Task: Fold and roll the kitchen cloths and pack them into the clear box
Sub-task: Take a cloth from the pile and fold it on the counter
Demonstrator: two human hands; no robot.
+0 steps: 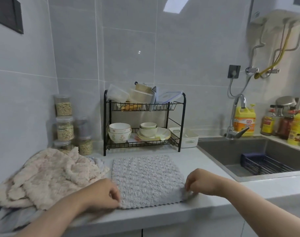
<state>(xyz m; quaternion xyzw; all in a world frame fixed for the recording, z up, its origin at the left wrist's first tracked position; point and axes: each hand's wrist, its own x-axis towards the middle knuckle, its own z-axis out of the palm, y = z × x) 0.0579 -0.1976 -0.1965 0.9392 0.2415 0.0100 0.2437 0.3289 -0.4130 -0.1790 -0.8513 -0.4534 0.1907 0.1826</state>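
Note:
A grey fluffy kitchen cloth (147, 180) lies spread flat on the pale counter in front of me. My left hand (104, 194) pinches its near left corner. My right hand (198, 182) pinches its near right corner. A crumpled heap of beige cloths (48, 175) lies to the left, with more grey-blue cloth (10, 218) under it at the counter's front edge. I cannot make out the clear box on the counter; some clear tubs sit on the top shelf of the black dish rack (181, 120).
The dish rack stands at the back with bowls and plates. Stacked clear jars (65, 124) stand in the left corner. A white basket (188, 137) sits beside the rack. On the right is a steel sink (258, 151) with tap (236, 115) and bottles behind.

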